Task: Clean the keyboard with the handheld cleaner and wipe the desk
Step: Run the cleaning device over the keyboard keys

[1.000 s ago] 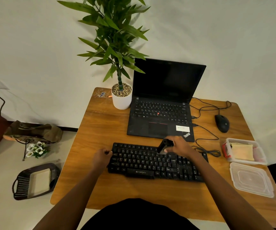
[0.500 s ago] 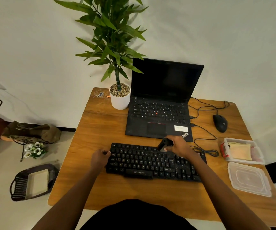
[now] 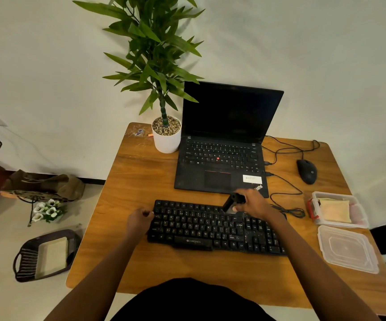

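The black keyboard point(image 3: 217, 228) lies at six o'clock on the wooden desk point(image 3: 141, 181), square to the person. The right hand point(image 3: 252, 202) wraps its fingers round the handheld cleaner point(image 3: 232, 201), nozzle tilted down onto the top key row at about one o'clock of the board, held low, I'd say, to reach between keys. The left hand point(image 3: 138, 220) curls its fingers on the keyboard's nine o'clock end, likely bracing it against sliding. Outward: laptop point(image 3: 222, 158) at twelve, potted plant point(image 3: 166, 137) at eleven, mouse point(image 3: 306, 171) at two. At three sits an open container point(image 3: 333, 194) with what looks like a folded cloth point(image 3: 334, 210), presumably for the desk wipe.
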A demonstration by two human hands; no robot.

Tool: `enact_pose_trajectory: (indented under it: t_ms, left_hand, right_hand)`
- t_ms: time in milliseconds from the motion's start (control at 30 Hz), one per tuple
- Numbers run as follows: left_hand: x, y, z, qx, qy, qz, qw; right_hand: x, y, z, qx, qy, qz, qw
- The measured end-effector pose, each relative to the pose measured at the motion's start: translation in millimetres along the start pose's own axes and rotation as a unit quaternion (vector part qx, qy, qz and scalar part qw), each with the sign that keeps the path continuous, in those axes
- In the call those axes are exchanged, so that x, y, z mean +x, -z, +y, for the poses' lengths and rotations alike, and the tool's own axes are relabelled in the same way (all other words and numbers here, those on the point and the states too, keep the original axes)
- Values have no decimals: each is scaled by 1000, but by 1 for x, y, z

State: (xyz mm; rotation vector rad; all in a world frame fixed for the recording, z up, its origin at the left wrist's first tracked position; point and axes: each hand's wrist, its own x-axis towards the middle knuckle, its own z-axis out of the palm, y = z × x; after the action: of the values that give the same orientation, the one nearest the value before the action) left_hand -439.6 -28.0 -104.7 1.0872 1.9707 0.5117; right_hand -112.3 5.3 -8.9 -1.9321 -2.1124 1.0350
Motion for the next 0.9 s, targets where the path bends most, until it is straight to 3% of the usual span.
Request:
enact_pose_trajectory:
  t_ms: [200, 467, 667, 900]
  left_hand:
    - [3, 1, -2, 8, 2, -2, 1000]
    - [1, 1, -1, 21, 3, -3, 1000]
    - [-2, 3, 1, 18, -4, -10, 1000]
    - [-1, 4, 2, 22, 2, -15, 1000]
  right_hand:
    - [8, 2, -8, 31, 2, 48, 998]
    - [-1, 10, 13, 18, -23, 8, 1000]
    - [3, 9, 1, 52, 4, 33, 998]
    - [-11, 18, 26, 36, -36, 35, 998]
